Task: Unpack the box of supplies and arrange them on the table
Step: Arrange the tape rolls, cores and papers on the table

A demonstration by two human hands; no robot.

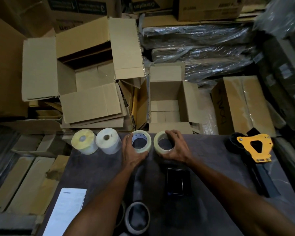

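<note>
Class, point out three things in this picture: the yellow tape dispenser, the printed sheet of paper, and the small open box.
Tape dispenser (pixel 254 147): head view, on its yellow side plate.
Sheet of paper (pixel 66 212): head view, on its middle.
Small open box (pixel 165 109): head view, on its inside floor.

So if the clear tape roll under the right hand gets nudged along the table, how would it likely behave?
The clear tape roll lies flat on its side face on the table, so it would probably slide, not roll. Its wide open core suggests it is fairly light for its size. The right hand wraps its rim; the glossy surface may be a little slippery.
</note>
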